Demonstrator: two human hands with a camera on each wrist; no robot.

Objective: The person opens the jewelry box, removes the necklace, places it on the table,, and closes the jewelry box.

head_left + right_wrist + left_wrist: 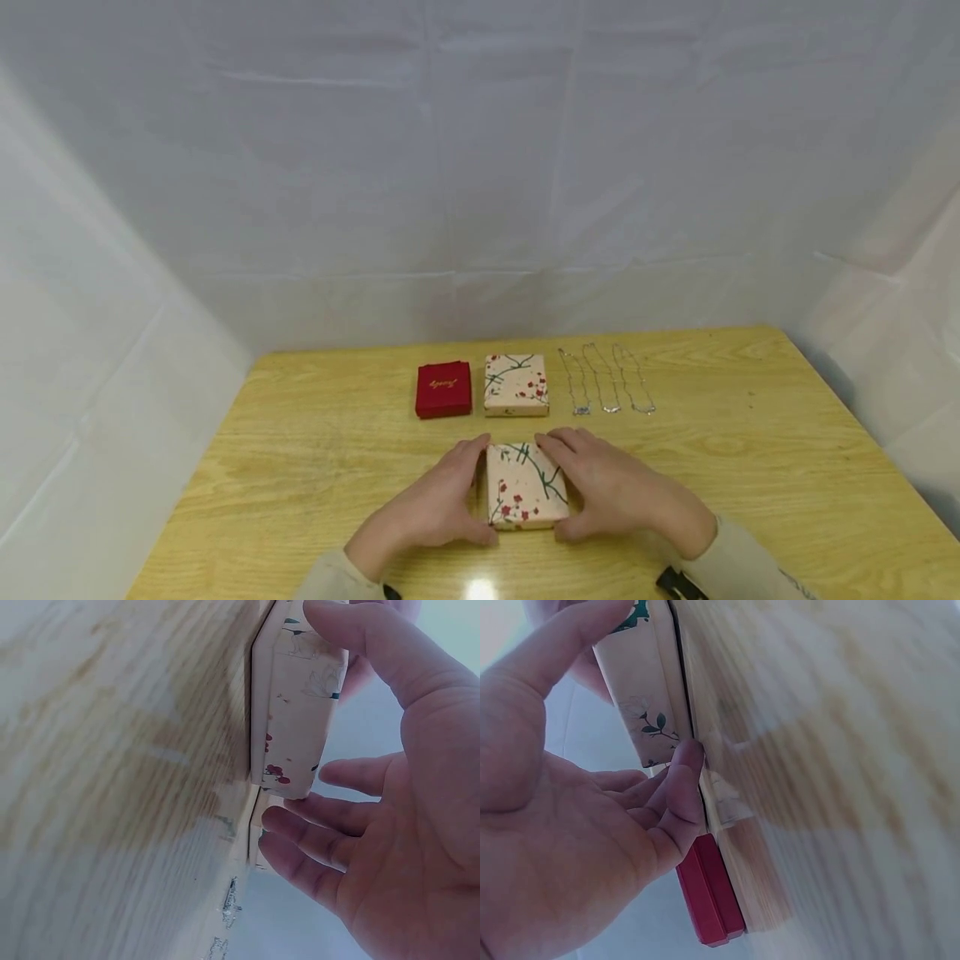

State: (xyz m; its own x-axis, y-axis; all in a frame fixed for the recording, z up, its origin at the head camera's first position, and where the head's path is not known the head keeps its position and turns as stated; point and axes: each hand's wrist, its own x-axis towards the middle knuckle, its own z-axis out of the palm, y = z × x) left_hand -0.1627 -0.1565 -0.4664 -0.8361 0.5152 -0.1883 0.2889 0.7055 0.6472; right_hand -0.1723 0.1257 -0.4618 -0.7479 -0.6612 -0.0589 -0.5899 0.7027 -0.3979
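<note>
Directly in front of me on the table lies a square cream box (527, 485) with red blossoms and dark green branches on its lid. My left hand (441, 500) holds its left side, with the thumb at the near corner and fingertips by the far one. On the right side, my right hand (618, 483) holds it likewise between thumb and fingers. The right wrist view shows the thumb against the patterned side wall (296, 712). The lid appears to be on the box.
Behind the held box stands a second floral box (516, 385), with a small red box (444, 389) bearing gold lettering on its left. Three silver chain necklaces (605, 379) lie in a row to the right. White sheeting (495, 167) surrounds the wooden table (315, 433).
</note>
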